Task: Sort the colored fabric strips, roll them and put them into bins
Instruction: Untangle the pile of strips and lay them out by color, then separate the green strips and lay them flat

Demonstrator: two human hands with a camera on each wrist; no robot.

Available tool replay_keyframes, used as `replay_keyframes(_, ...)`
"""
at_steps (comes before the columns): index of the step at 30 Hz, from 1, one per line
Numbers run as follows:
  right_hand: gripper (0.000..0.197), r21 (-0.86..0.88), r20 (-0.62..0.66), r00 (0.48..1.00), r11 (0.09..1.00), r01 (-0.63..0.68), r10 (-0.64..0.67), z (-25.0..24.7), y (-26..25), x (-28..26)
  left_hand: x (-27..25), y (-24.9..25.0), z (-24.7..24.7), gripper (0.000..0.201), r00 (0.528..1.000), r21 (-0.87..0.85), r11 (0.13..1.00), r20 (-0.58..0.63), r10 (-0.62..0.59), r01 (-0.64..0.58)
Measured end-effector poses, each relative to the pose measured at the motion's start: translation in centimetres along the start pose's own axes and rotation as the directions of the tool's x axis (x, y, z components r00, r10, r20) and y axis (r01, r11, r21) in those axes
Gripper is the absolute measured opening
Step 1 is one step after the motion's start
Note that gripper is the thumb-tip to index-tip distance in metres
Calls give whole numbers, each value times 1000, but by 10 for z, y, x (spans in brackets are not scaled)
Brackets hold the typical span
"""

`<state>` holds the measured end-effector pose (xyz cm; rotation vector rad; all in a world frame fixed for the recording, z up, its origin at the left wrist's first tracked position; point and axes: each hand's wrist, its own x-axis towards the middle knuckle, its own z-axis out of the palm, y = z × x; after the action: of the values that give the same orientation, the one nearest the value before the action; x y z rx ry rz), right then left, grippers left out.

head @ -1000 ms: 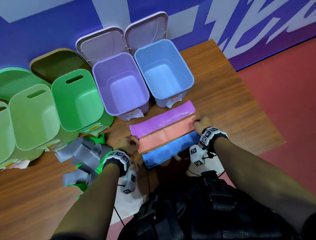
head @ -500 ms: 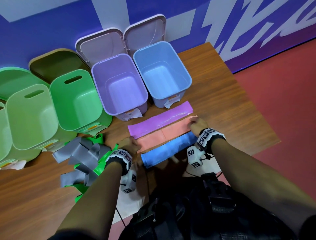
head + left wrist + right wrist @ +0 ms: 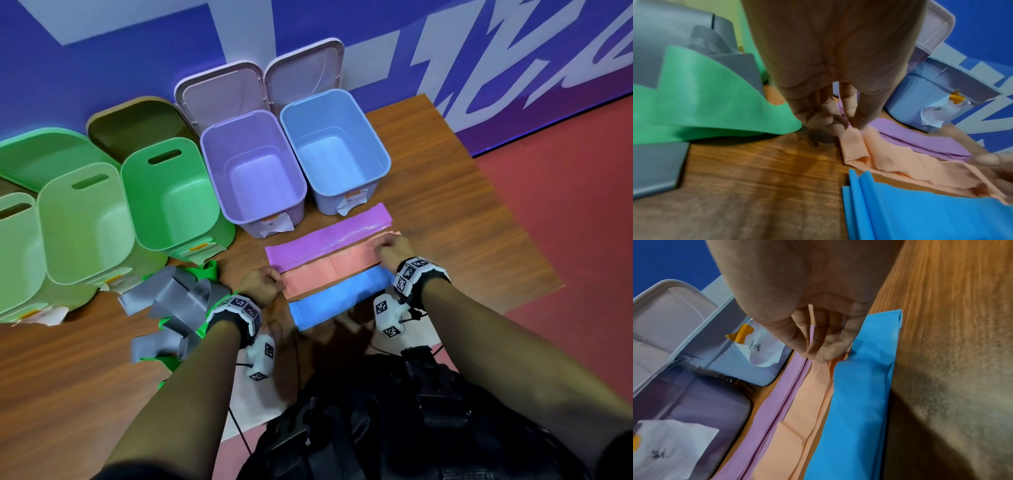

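Hands are pinching opposite ends of the orange strip [image 3: 337, 267]: left hand [image 3: 261, 285] at its near-left end, right hand [image 3: 394, 247] at far-right; long axis is running between both grips.

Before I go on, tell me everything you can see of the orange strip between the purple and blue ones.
The orange strip is a long, thin, matte band that looks stretchy and is folded in layers. It lies flat on the wooden table, between the purple strip and the blue strip, edge to edge with both. The left hand pinches its left end, which is bunched into a small fold in the left wrist view. The right hand pinches its right end. A crease crosses its middle.
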<state>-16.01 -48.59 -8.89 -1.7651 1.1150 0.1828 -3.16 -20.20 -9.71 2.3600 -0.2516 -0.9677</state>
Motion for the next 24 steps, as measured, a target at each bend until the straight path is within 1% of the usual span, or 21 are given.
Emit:
replay_keyframes(3, 28, -2, 35, 999, 1000, 28, -28, 14, -8, -11, -10, 1, -7, 22, 1000, -49, 999, 12, -1, 2)
replay_keyframes(8, 26, -8, 91, 994, 999, 53, -52, 48, -28, -35, -31, -14, -31, 10, 1000, -5, 1000, 22, 2, -2)
replay_keyframes(11, 26, -9, 139, 987, 996, 86, -84, 74, -44, -52, -47, -26, -50, 10, 1000, -3, 1000, -4, 15, -15)
replay_keyframes(13, 26, 0, 190, 976, 994, 111, -109, 94, -56, -62, -56, -34, -63, 18, 1000, -33, 999, -20, -2, 1)
replay_keyframes(15, 28, -6, 235, 963, 991, 135, -130, 115, -67, -69, -61, -48, -77, 20, 998, -14, 1000, -53, -20, 19)
replay_keyframes(17, 30, -18, 260, 954, 987, 160, -149, 134, -79, -77, -70, -58, -92, 18, 997, 21, 999, -65, -40, 42)
replay_keyframes(19, 28, -54, 279, 944, 978, 200, -177, 153, -91, -86, -80, -67, -104, 13, 996, 38, 998, -74, -48, 51)
replay_keyframes(22, 26, -86, 319, 925, 966, 245, -206, 183, -104, -96, -92, -84, -122, 8, 991, 108, 992, -122, -59, 72)
replay_keyframes(24, 26, -119, 343, 911, 951, 284, -229, 202, -112, -104, -97, -99, -132, 9, 987, 116, 991, -150, -49, 67)
